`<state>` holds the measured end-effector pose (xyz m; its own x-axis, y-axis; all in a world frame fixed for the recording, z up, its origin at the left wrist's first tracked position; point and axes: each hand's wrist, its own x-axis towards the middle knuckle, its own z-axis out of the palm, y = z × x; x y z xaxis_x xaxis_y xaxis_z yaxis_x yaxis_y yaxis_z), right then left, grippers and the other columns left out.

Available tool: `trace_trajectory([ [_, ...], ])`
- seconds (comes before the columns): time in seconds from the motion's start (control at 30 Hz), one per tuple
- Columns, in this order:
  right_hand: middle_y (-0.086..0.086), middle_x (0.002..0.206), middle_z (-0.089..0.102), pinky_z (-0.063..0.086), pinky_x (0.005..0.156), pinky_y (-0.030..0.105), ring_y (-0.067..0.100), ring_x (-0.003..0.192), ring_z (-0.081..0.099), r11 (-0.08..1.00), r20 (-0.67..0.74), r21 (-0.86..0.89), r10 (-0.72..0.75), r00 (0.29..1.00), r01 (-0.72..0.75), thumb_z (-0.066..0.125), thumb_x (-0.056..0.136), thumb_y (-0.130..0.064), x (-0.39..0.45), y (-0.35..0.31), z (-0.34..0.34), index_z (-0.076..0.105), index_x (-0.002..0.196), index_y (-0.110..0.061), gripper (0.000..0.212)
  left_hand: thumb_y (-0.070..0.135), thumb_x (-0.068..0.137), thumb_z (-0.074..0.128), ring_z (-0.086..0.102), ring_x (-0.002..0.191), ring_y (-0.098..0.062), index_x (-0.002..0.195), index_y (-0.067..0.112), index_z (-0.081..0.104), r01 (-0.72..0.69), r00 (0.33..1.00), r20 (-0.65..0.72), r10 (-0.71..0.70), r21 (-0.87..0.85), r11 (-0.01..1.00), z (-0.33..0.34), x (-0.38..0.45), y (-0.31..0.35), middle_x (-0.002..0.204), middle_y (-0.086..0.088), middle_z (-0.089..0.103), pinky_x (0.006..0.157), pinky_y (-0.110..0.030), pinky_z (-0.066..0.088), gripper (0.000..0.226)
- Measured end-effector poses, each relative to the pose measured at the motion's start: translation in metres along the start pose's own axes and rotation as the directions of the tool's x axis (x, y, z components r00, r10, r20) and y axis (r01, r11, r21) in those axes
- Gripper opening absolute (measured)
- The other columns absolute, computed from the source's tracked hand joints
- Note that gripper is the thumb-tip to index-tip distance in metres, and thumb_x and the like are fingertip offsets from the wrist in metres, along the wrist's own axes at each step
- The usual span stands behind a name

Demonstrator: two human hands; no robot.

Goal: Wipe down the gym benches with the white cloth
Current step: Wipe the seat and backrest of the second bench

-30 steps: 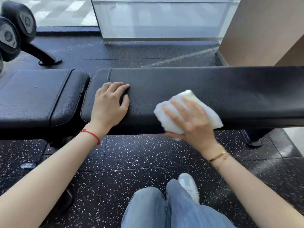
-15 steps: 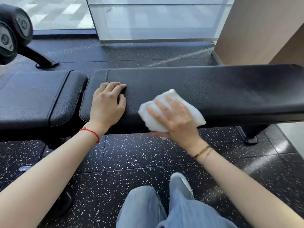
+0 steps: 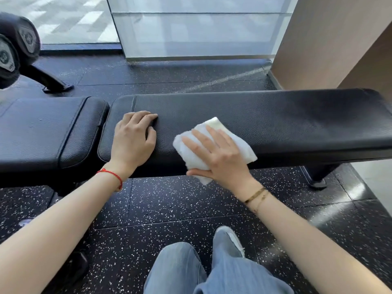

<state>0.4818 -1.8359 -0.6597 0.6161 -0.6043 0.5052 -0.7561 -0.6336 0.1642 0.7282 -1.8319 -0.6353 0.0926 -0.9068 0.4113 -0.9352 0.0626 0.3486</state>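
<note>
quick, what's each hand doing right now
Left hand: holds nothing, fingers loosely curled, resting on the bench.
Right hand: open, fingers straight, pressing the white cloth.

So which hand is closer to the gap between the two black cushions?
The left hand. It rests on the long bench pad right beside the gap. The right hand is farther along that pad, pressing the white cloth.
</note>
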Motion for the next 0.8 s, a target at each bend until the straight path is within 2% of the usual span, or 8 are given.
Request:
trace_trajectory([
  [0.07,0.003,0.145,0.054,0.041,0.107,0.05,0.035,0.133,0.05,1.0,-0.032,-0.009,0.022,0.999,-0.022,0.045,0.086,-0.076,-0.022,0.033,-0.005,0.052,0.143,-0.027,0.076,0.026,0.089,0.042,0.049,0.125,-0.026,0.125,0.018,0.064,-0.003,1.0,0.0,0.003,0.003,1.0,0.0,0.0,0.0,0.13,0.0,0.062,0.108,-0.044,0.039,0.043],
  [0.13,0.004,0.145,0.054,0.037,0.11,0.049,0.035,0.134,0.048,0.994,-0.044,-0.006,0.105,0.994,-0.105,0.043,0.088,-0.076,-0.04,0.059,-0.009,0.054,0.142,-0.024,0.075,0.025,0.09,0.044,0.049,0.125,-0.026,0.125,0.018,0.064,0.001,1.0,0.0,-0.001,0.002,1.0,0.0,0.0,0.001,0.13,0.0,0.062,0.108,-0.044,0.039,0.042],
  [0.27,0.001,0.141,0.057,0.039,0.107,0.052,0.036,0.134,0.048,0.969,-0.006,0.019,0.247,0.969,-0.247,0.038,0.09,-0.077,-0.027,0.037,-0.007,0.058,0.137,-0.024,0.073,0.024,0.09,0.047,0.049,0.124,-0.027,0.124,0.016,0.064,0.017,1.0,-0.002,-0.017,0.013,1.0,0.003,0.0,0.005,0.129,-0.001,0.062,0.107,-0.045,0.039,0.039],
  [0.37,0.0,0.141,0.058,0.042,0.104,0.051,0.038,0.13,0.05,0.974,0.038,0.082,0.209,0.977,-0.211,0.04,0.088,-0.078,0.002,-0.01,-0.004,0.06,0.134,-0.026,0.072,0.024,0.09,0.048,0.048,0.125,-0.027,0.124,0.016,0.063,0.023,1.0,0.0,-0.023,0.02,1.0,0.002,0.0,0.006,0.129,-0.001,0.062,0.107,-0.046,0.038,0.038],
  [0.47,0.0,0.144,0.055,0.036,0.11,0.052,0.039,0.133,0.046,0.976,0.109,0.113,0.175,0.979,-0.187,0.038,0.087,-0.078,0.025,-0.039,-0.002,0.057,0.137,-0.029,0.073,0.026,0.089,0.047,0.048,0.125,-0.027,0.125,0.018,0.063,0.036,0.999,0.005,-0.036,0.012,0.999,0.001,0.0,0.005,0.13,0.001,0.061,0.107,-0.046,0.039,0.04],
  [0.6,0.0,0.148,0.05,0.033,0.112,0.05,0.035,0.138,0.042,0.988,0.152,0.139,0.048,0.987,-0.07,0.041,0.09,-0.074,0.006,-0.002,-0.009,0.051,0.143,-0.028,0.071,0.029,0.089,0.043,0.047,0.126,-0.026,0.127,0.019,0.062,0.032,0.999,0.02,-0.033,0.015,0.999,-0.001,-0.001,0.004,0.132,0.001,0.06,0.108,-0.046,0.039,0.044],
  [0.7,0.002,0.147,0.052,0.033,0.113,0.049,0.031,0.139,0.042,0.965,0.135,0.142,0.201,0.97,-0.219,0.041,0.092,-0.069,-0.028,0.055,-0.021,0.054,0.141,-0.025,0.068,0.029,0.09,0.042,0.047,0.126,-0.027,0.128,0.018,0.062,0.031,0.999,0.026,-0.032,0.025,0.999,-0.001,-0.001,0.006,0.132,0.0,0.06,0.109,-0.046,0.038,0.044],
  [0.8,-0.001,0.149,0.05,0.026,0.118,0.049,0.03,0.144,0.036,0.916,0.228,0.114,0.354,0.907,-0.386,0.03,0.095,-0.066,-0.033,0.078,-0.03,0.052,0.141,-0.026,0.065,0.025,0.09,0.045,0.048,0.125,-0.029,0.127,0.015,0.062,0.035,0.999,0.026,-0.036,0.041,0.999,-0.001,0.0,0.009,0.131,-0.003,0.06,0.109,-0.045,0.038,0.042],
])
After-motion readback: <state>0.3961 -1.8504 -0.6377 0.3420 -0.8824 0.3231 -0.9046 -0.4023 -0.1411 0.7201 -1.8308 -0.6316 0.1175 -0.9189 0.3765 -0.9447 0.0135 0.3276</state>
